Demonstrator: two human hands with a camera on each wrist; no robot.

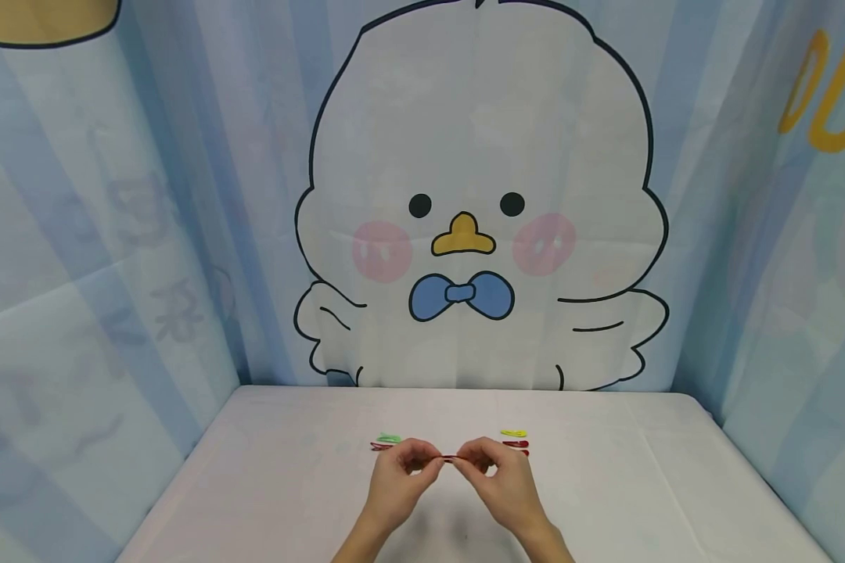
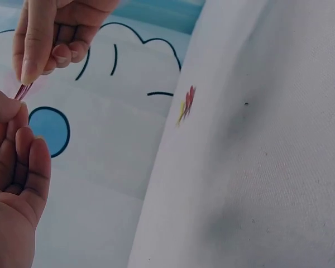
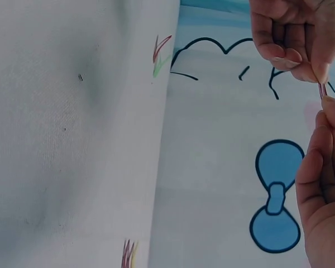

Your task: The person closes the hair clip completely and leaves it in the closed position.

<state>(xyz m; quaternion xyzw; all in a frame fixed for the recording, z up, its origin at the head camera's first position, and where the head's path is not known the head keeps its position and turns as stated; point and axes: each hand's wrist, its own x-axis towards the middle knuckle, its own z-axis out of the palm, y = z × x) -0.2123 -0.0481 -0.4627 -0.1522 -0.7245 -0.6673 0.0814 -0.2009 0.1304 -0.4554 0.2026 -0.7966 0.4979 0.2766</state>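
A slim dark red hair clip (image 1: 449, 458) is held level between my two hands, above the table. My left hand (image 1: 400, 481) pinches one end of it between thumb and index finger. At the other end, the thumb and index finger of my right hand (image 1: 505, 483) pinch it the same way. In the left wrist view the clip (image 2: 23, 91) shows as thin, near-parallel strips between the fingertips, which cover both its ends. The remaining fingers of the left hand (image 2: 17, 167) are loosely curled.
Beyond my left hand lie a green clip (image 1: 390, 438) and a red clip (image 1: 380, 446) with spread prongs. Behind my right hand are a yellow clip (image 1: 514, 433) and red clips (image 1: 516, 443). The white table (image 1: 289, 485) meets a printed curtain (image 1: 267, 195) at its back edge.
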